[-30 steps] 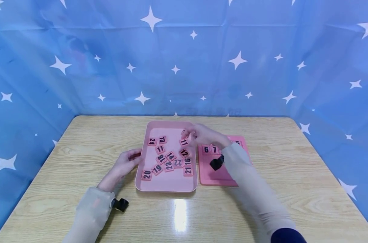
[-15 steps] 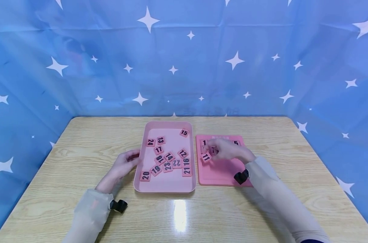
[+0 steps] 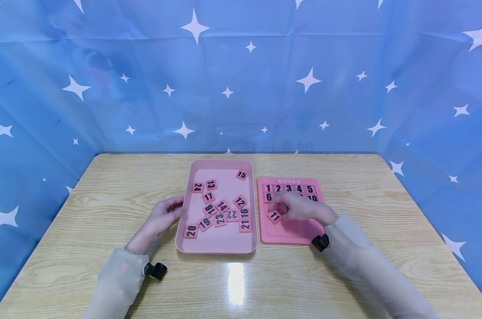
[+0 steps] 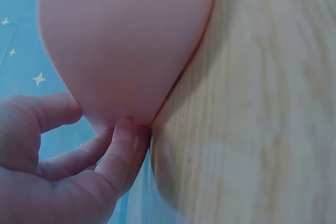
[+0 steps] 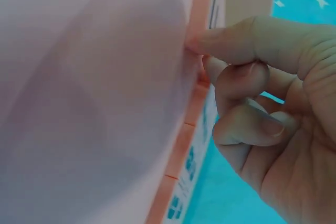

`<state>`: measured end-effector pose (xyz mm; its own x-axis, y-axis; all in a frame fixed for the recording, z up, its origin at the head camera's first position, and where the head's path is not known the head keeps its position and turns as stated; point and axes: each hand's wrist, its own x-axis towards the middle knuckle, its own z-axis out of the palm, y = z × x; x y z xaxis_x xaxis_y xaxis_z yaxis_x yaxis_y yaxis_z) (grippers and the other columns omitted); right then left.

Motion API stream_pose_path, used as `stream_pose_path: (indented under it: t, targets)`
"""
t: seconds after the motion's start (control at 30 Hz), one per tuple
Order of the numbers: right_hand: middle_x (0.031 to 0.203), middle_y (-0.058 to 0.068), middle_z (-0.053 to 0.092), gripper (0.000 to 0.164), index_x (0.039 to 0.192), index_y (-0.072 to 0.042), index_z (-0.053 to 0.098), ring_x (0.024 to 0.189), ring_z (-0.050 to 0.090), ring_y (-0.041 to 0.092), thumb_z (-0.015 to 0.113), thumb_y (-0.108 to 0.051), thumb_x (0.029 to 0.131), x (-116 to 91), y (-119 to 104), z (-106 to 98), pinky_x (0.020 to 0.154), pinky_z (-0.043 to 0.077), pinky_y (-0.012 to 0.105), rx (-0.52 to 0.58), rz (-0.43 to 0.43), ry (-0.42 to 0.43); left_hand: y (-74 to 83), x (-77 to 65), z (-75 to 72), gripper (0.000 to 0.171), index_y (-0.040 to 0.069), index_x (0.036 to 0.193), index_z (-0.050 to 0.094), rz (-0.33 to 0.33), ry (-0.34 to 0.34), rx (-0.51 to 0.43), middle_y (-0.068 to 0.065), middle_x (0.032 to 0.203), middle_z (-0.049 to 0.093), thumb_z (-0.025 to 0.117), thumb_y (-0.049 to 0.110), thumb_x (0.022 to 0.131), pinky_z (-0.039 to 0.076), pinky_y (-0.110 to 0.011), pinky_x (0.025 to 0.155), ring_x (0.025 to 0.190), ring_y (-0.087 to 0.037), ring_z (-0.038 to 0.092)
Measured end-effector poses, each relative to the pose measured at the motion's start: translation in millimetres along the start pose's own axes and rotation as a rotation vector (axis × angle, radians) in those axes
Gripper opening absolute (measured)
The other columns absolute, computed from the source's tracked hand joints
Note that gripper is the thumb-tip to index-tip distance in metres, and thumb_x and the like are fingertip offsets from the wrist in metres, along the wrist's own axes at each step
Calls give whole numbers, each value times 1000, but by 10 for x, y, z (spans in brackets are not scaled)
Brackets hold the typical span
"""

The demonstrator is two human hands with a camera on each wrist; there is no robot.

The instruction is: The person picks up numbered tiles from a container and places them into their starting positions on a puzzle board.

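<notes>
My right hand (image 3: 295, 207) pinches the pink number tile 11 (image 3: 274, 216) between thumb and fingers. The tile is tilted, over the left part of the pink puzzle board (image 3: 292, 235), just below its second row. In the right wrist view, the tile (image 5: 200, 14) stands on edge to the camera, beside a row of laid tiles (image 5: 181, 150). My left hand (image 3: 163, 217) holds the left side of the pink tray (image 3: 218, 246); in the left wrist view its fingers (image 4: 116, 153) are against the outer wall, with another digit at the rim.
Several loose number tiles lie in the tray, among them 15 (image 3: 242, 174), 12 (image 3: 239, 202) and 20 (image 3: 190, 231). Tiles 1 to 5 fill the board's top row, with 6 and 10 visible below. Tray and board sit side by side on the wooden table (image 3: 125, 177).
My right hand has carried tile 11 from the tray rightward onto the board, then slightly down toward the third row. The left hand stays at the tray's side.
</notes>
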<state>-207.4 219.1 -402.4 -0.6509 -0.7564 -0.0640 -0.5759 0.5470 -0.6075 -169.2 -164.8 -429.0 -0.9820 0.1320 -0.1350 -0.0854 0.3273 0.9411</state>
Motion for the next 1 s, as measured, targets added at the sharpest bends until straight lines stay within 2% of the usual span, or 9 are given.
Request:
stream_pose_path:
  t: [0.07,0.17,0.3,0.5,0.73,1.0]
  targets:
    - [79,4,56,32,96,-2,66,69,48,14,71,8,66,-18,-22,4,59,43,23,-14,14,34,1,-1,1,39,-16,125,47,-3,0,-5,-32,120,54,55,-1,89,47,-15,78,105,-32,55]
    - [76,1,60,24,89,-2,65,66,51,11,79,-7,70,-34,-59,27,59,46,22,-49,59,93,11,-5,0,40,-16,125,47,-2,0,-8,-32,120,53,55,0,89,47,-14,78,104,-30,56]
    - [68,0,60,26,78,-3,65,60,50,6,82,-21,70,-31,-116,72,56,46,20,-83,156,120,17,-5,-1,40,-16,126,47,-7,2,-10,-32,121,53,55,0,90,47,-14,78,103,-27,56]
    - [70,-1,61,15,78,-3,67,62,54,7,78,-9,71,6,-164,99,58,49,19,-114,206,116,8,-4,-2,40,-16,126,47,-15,2,-9,-32,122,53,55,0,90,47,-14,77,105,-30,56]
    - [74,1,62,21,90,0,66,66,55,10,77,-4,72,47,-147,124,61,49,21,-135,244,168,6,-8,-1,40,-16,126,46,-7,-11,-20,-32,121,53,54,-1,89,47,-15,79,106,-33,55]
    - [70,1,63,15,76,-5,64,65,59,12,78,-6,71,39,-86,147,61,52,24,-105,279,267,0,-6,-7,41,-17,126,45,5,-20,-24,-33,120,53,54,-1,89,47,-16,79,107,-35,54]
